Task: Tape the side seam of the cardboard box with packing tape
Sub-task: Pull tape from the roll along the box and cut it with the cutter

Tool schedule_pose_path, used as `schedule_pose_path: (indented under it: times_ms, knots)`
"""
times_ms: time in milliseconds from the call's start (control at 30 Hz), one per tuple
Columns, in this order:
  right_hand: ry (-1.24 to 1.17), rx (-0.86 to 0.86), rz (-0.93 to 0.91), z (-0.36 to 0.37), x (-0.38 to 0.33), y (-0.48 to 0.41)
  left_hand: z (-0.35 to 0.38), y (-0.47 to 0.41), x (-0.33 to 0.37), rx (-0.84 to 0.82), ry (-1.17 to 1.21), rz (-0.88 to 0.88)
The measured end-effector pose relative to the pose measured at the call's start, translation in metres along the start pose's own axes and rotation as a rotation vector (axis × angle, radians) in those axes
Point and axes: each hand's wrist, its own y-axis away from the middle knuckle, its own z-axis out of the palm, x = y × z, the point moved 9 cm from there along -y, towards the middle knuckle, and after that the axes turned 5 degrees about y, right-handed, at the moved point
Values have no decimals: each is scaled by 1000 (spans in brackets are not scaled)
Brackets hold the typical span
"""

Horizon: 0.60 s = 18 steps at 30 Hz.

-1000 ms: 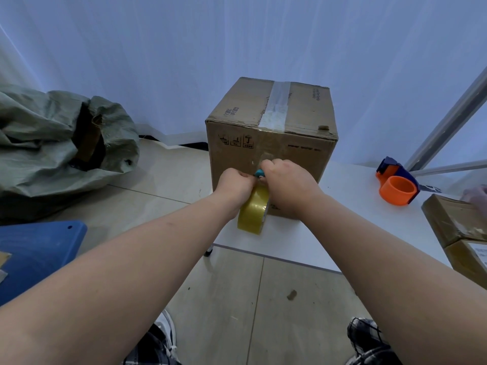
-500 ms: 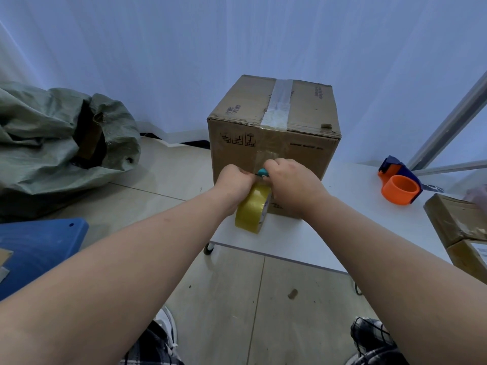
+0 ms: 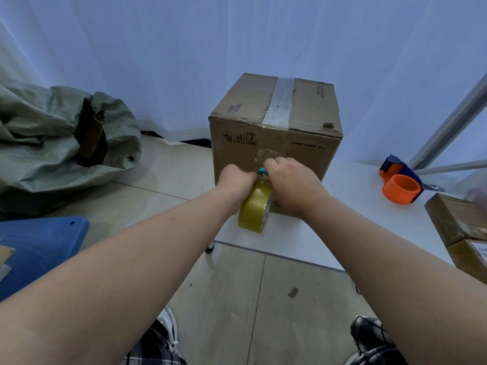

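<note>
While the cardboard box (image 3: 274,143) sits upright on the white table (image 3: 342,233), near its left corner, keep it from sliding as you work on the near face. Clear tape already covers the top seam and laps down the front. Your left hand (image 3: 235,181) is closed around the yellowish tape roll (image 3: 255,208), held on edge against the box. Your right hand (image 3: 288,180) is fisted on a small teal tool (image 3: 262,170), likely a cutter; keep the strip taut, cut square, then press the end flat.
</note>
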Motion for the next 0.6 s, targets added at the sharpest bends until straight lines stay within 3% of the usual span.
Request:
schedule_pose_path:
  times_ms: [600]
  knots:
    - [-1, -44, 15, 3, 7, 6, 1, 0, 3, -13, 4, 26]
